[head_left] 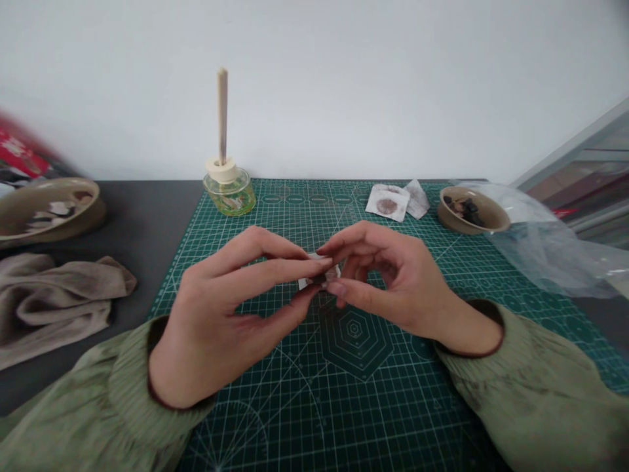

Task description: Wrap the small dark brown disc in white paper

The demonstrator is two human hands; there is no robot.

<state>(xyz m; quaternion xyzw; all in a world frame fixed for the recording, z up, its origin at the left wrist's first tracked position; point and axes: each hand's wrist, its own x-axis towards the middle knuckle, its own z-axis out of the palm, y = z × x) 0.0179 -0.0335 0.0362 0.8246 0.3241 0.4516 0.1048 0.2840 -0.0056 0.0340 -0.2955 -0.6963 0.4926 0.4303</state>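
Observation:
Over the middle of the green cutting mat, my two hands meet at a small white-and-brown packet. My left hand pinches its left side between thumb and fingers. From the other side, my right hand grips it with thumb and fingertips. Fingers cover most of the packet, so its exact kind is hidden. Behind my right hand lie a flat white square packet with a round brown patch and a second whitish packet, partly overlapped.
A glass reed diffuser stands at the mat's back left. To the right, a tan bowl holds dark pieces beside a clear plastic bag. Far left are a larger bowl with pale pieces and a crumpled brown cloth.

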